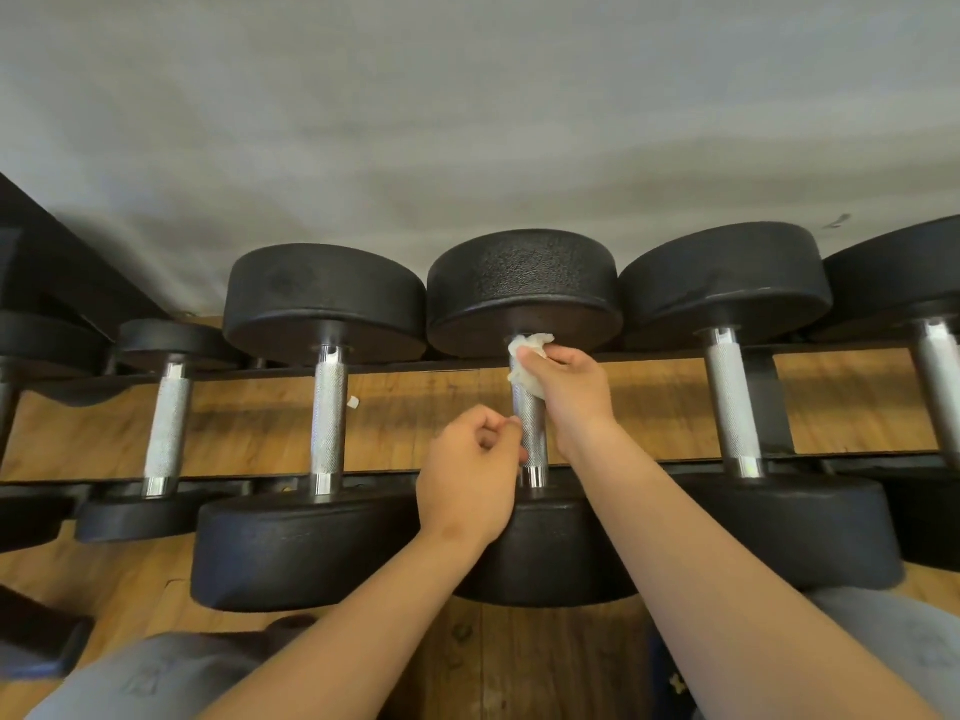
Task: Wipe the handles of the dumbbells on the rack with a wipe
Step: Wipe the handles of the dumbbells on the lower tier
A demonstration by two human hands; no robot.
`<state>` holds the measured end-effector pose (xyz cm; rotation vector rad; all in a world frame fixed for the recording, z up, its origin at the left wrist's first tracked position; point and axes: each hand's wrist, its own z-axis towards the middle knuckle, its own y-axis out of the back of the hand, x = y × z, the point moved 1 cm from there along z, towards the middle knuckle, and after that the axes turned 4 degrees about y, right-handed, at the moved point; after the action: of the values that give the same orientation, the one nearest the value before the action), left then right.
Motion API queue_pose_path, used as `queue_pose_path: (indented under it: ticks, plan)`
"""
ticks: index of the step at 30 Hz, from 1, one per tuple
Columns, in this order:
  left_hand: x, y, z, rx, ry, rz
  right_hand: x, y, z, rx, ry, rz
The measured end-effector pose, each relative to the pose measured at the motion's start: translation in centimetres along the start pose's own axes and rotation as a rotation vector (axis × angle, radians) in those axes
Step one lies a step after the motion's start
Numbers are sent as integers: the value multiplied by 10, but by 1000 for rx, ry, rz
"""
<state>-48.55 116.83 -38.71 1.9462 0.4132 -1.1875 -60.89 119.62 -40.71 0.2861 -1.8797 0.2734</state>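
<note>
1. Position of the work. I look down on a black rack (405, 367) whose two rails carry a row of black dumbbells. The centre dumbbell (524, 283) lies across both rails with its knurled steel handle (531, 433) running away from me.

2. Right hands status. The right hand (563, 387) is clamped round the far end of that handle, just below the far head. The white wipe (527, 358) is crumpled between its fingers and the steel, and part of the wipe bulges out to the left of the fingers, touching the collar.

3. Left hands status. The left hand (470, 475) sits just beside the near half of the same handle, on its left. Its fingers are curled in with the thumb against the forefinger, and they hold nothing. I cannot tell whether the fingertips touch the steel.

4. Adjacent items. The left neighbour's handle (329, 423) and the right neighbour's handle (732, 407) are bare, with no hand on either. A smaller dumbbell (167, 423) rests further left.

5. Surroundings. A wooden floor (260, 423) shows between the rails, with a small white scrap (354, 402) lying on it. A grey wall (467, 122) stands behind the rack.
</note>
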Motion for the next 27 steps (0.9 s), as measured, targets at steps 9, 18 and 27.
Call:
queue_pose_path:
  ticks: [9, 18, 27]
  plan:
    - [-1, 0, 0, 8, 13, 7, -3, -1, 9, -147, 79, -39]
    - [0, -1, 1, 23, 23, 19, -3, -3, 9, -163, 4, 6]
    - [0, -1, 2, 21, 12, 57, -1, 3, 4, -192, 113, -197]
